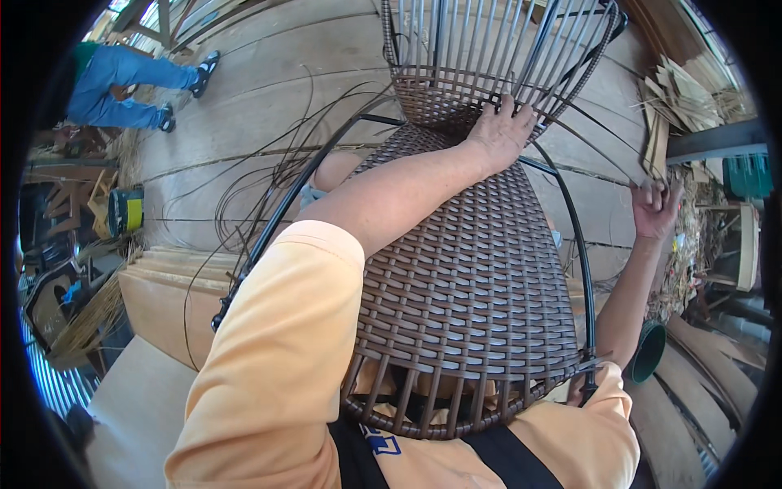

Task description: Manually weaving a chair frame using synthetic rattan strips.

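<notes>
A partly woven chair [468, 269] of brown flat strands on a black metal frame lies across my lap. Its near panel is densely woven; the far part [481, 41] shows long bare grey uprights above a short woven band [428, 94]. My left hand [498, 137] rests at that band with its fingers spread over the weave and the uprights. Out to the right, my right hand [656, 210] is raised with fingers curled in a pinch. From there a brown weaving strand [599, 148] runs taut back to the chair beside my left hand.
Loose dark strands [236, 191] coil over the floor at the left. Blue-trousered legs of another person [122, 81] stand at the upper left. Wood offcuts [664, 114] lie in a heap at the right, near a green bucket [648, 352]. A pale wooden box [175, 285] sits left of me.
</notes>
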The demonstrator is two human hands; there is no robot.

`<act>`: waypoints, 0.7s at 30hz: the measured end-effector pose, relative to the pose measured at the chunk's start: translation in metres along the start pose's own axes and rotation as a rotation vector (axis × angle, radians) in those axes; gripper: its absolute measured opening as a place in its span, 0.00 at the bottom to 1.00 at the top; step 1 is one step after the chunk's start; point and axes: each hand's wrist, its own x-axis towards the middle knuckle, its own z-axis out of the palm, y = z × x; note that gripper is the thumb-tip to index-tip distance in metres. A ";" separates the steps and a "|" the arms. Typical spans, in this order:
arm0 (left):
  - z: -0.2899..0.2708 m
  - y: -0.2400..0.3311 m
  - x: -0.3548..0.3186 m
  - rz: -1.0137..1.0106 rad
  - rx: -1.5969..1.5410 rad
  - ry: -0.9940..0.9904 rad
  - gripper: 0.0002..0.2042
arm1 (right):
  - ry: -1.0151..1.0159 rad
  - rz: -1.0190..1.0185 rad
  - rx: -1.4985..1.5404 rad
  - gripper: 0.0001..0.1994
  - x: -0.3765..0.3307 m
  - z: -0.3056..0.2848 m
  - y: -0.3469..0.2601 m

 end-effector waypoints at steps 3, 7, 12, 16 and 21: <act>0.000 -0.007 -0.004 0.009 0.004 0.041 0.20 | 0.090 -0.151 0.036 0.21 -0.009 0.003 -0.017; -0.019 0.007 0.012 -0.051 -0.182 -0.055 0.17 | 0.058 -0.264 0.031 0.20 -0.044 0.015 -0.036; -0.025 0.019 0.055 -0.026 -0.827 0.057 0.20 | -0.108 0.039 -0.426 0.21 -0.079 0.064 -0.010; -0.052 0.064 0.071 -0.686 -1.532 -0.279 0.13 | -0.116 0.335 -0.882 0.18 -0.098 0.100 -0.017; 0.022 0.066 0.086 -0.134 -0.964 0.024 0.09 | 0.077 0.398 -0.944 0.21 -0.078 0.082 -0.019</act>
